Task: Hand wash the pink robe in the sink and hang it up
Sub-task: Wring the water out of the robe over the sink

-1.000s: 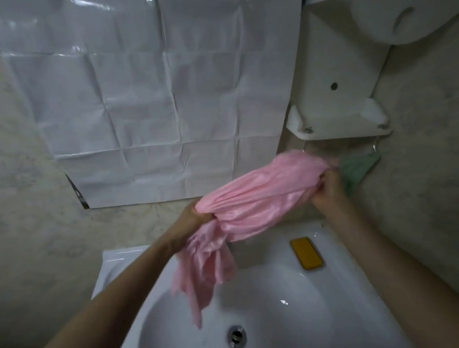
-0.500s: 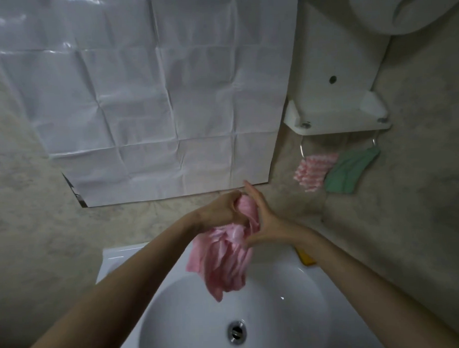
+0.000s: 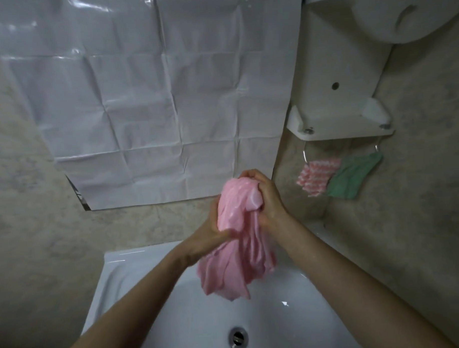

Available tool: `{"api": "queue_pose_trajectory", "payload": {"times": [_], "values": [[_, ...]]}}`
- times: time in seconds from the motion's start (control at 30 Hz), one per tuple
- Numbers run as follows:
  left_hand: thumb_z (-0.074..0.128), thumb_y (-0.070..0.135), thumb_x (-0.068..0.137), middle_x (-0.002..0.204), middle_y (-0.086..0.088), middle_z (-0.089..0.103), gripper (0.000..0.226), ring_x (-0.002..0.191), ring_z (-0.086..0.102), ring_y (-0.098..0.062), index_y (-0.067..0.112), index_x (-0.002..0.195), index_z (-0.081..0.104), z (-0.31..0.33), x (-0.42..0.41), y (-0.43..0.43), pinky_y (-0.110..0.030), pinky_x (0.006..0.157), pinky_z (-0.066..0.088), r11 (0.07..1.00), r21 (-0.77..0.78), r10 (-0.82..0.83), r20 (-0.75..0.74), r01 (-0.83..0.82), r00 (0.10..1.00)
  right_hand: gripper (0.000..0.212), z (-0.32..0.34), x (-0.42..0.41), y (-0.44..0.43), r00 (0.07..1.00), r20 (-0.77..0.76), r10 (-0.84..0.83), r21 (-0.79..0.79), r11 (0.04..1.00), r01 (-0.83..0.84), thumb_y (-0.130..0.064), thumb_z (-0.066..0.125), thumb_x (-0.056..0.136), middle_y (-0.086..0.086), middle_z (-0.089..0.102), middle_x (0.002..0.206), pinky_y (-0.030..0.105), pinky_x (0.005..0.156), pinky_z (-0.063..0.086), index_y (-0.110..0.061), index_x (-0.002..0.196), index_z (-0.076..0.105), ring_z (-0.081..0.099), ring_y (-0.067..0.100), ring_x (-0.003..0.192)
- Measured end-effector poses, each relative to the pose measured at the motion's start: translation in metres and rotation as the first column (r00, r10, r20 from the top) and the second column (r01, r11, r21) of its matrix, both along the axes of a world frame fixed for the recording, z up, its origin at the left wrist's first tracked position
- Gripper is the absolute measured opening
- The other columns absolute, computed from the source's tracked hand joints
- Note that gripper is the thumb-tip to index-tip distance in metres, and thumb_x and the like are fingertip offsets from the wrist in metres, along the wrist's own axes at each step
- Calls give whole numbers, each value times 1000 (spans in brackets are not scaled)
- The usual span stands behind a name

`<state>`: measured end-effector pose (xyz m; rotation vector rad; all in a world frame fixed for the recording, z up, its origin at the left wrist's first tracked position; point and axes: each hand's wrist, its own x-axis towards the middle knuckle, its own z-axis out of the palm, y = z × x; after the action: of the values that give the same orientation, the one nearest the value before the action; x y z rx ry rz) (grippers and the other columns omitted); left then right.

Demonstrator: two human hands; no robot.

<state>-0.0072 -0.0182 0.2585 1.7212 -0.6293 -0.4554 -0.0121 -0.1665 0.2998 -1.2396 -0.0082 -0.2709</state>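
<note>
- The drain (image 3: 238, 336) sits at the bottom of the white sink (image 3: 117, 276), and the pink robe (image 3: 238, 225) hangs bunched up above the basin, not touching it
- The left hand (image 3: 209, 234) grips the robe's middle and the right hand (image 3: 269, 198) curls over its top, both clamped tight
- Half a second ago the right hand's fingers lay straight against the cloth, now they're wrapped round it

Pink robe (image 3: 236, 254) smooth sheeny cloth; sink (image 3: 127, 271) glossy white; drain (image 3: 237, 337) shiny metal.

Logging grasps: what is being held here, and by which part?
Both hands grip the pink robe: the right hand curls over its bunched top, the left hand squeezes just below; the loose end hangs over the sink.
</note>
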Motion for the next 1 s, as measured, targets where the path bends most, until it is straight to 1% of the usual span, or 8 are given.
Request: {"api": "queue_pose_trajectory", "payload": {"times": [0.1, 0.23, 0.33, 0.47, 0.6, 0.77, 0.87, 1.0], "values": [[80, 20, 56, 117, -1, 62, 77, 106, 61, -10, 10, 126, 51, 0, -10, -18, -19, 87, 48, 989, -122, 75, -71, -83, 995, 30, 7, 0, 22, 995, -35, 97, 284, 955, -83, -7, 27, 92, -3, 62, 58, 19, 63, 46, -8, 76, 52, 59, 10, 62], [79, 3, 69, 100, -5, 69, 45, 93, 67, -16, 9, 110, 60, 5, -13, -17, -24, 79, 55, 953, -202, 195, -163, -227, 967, 22, 16, 4, 33, 992, -56, 109, -157, 981, -116, 0, 43, 73, -1, 62, 70, 24, 66, 44, -15, 74, 60, 57, 15, 73], [80, 7, 61, 94, -10, 68, 48, 88, 66, -23, 7, 105, 62, 5, -4, -12, -34, 81, 56, 909, -235, 299, -204, -343, 932, 59, 26, -1, 1, 940, -119, 320, -531, 780, -332, -1, 48, 56, 2, 56, 111, 17, 82, 44, -19, 112, 54, 54, 11, 100], [73, 16, 49, 100, -20, 68, 54, 97, 64, -39, 9, 103, 66, 11, 5, -7, -57, 86, 51, 909, -183, 340, -193, -374, 920, 99, 46, -10, -26, 802, -204, 561, -493, 649, -580, -21, 82, 60, 3, 29, 147, 30, 104, 40, -43, 139, 25, 36, 17, 134], [62, 5, 56, 94, -12, 65, 48, 88, 63, -24, 5, 104, 62, 28, -3, -17, -44, 84, 52, 972, -102, 206, -57, -211, 977, 90, 43, -1, 10, 996, -39, 81, -798, 597, -80, -32, 87, 60, 0, 27, 131, 23, 104, 32, -39, 136, 41, 36, 14, 124], [68, 7, 62, 96, -14, 66, 43, 92, 66, -28, 3, 103, 60, 26, -8, -17, -43, 86, 54, 986, -115, 112, -75, -120, 991, 30, 49, -1, 0, 905, -256, 340, -674, 608, -419, -19, 79, 73, 7, 67, 107, 24, 82, 51, -14, 100, 67, 62, 11, 95], [80, 30, 53, 104, -18, 67, 59, 98, 65, -31, 6, 105, 63, 24, -10, -18, -50, 91, 51, 985, -96, 131, -103, -141, 986, 26, 48, -1, 15, 954, -75, 290, -742, 623, -248, -10, 84, 67, 5, 60, 73, 25, 65, 49, -8, 76, 60, 57, 9, 70], [78, 24, 65, 104, -12, 66, 56, 97, 64, -24, 4, 114, 59, 24, -9, -21, -41, 87, 52, 978, -91, 172, -164, -189, 971, 38, 37, 4, 32, 986, 46, 158, -662, 744, -88, -6, 82, 68, -5, 41, 59, 20, 54, 37, -15, 60, 46, 40, 6, 56]]}}
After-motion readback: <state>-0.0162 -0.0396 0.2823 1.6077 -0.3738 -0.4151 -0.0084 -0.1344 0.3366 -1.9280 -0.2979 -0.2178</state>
